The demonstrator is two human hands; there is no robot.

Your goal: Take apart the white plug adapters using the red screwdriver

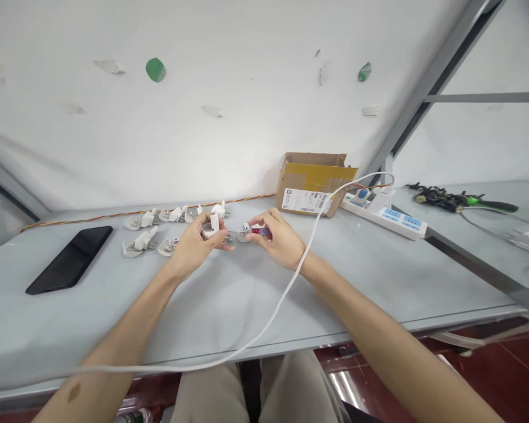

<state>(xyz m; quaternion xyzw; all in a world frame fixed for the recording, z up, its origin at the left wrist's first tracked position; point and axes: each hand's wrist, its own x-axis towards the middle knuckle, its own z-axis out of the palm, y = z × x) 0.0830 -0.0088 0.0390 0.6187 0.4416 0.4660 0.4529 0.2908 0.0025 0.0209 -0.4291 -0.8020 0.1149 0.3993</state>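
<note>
We are pinching a white plug [214, 222] between the thumb and fingers of our left hand [193, 245], holding it over the middle of the grey table [207, 317]. Our right hand [284, 238] is gripping a slim screwdriver [256, 231] by its red-marked handle, thumb and fingers closing around it, and we are aiming the shaft towards the plug; whether the tip is touching, we cannot tell. We are judging the plug to be light, stiff and rather slippery, its plastic shell tougher than any small parts within. We are best gripping it by the broad sides of the shell, keeping fingertips away from the shaft. More plugs [140, 242] are lying beyond and beside our left hand, and 1 white cable [277, 311] is crossing before our right wrist.
</note>
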